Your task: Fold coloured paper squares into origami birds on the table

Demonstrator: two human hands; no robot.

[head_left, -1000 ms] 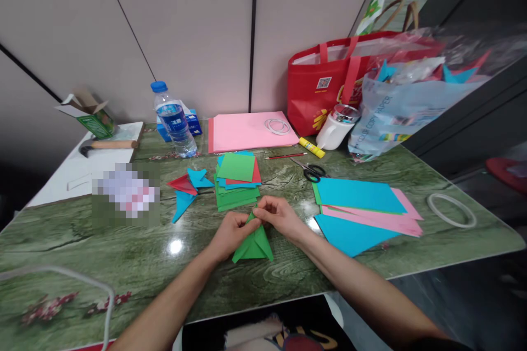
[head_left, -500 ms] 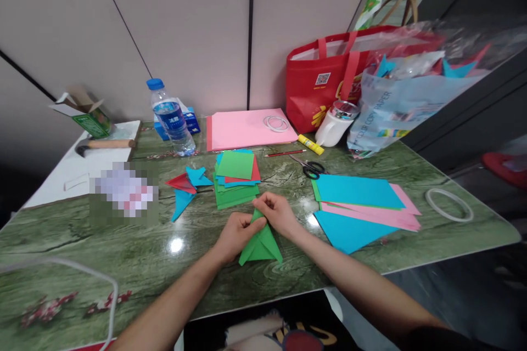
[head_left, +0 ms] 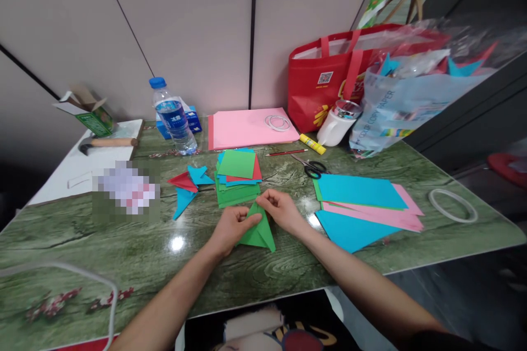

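Observation:
A folded green sheet of paper (head_left: 260, 233), roughly triangular with its tip pointing away from me, is held just above the table near the front. My left hand (head_left: 233, 228) grips its left side, thumb lying across the upper face. At the tip, my right hand (head_left: 282, 209) pinches the paper between thumb and fingers. Just beyond lies a pile of square coloured papers (head_left: 236, 164), green on top. To the left of the pile rest folded red and blue paper shapes (head_left: 185, 181).
Blue, green and pink sheets (head_left: 358, 192) lie to the right, below black-handled scissors (head_left: 315, 168). A glue stick (head_left: 313, 143), pencil (head_left: 287, 152) and white mug (head_left: 337, 123) sit farther back. At left stand a water bottle (head_left: 175, 118) and a hammer (head_left: 109, 143); a red bag (head_left: 307, 90) is behind.
The green paper has tilted, its lower edge shifting up and left. My left hand has moved slightly left; my right hand still pinches the tip.

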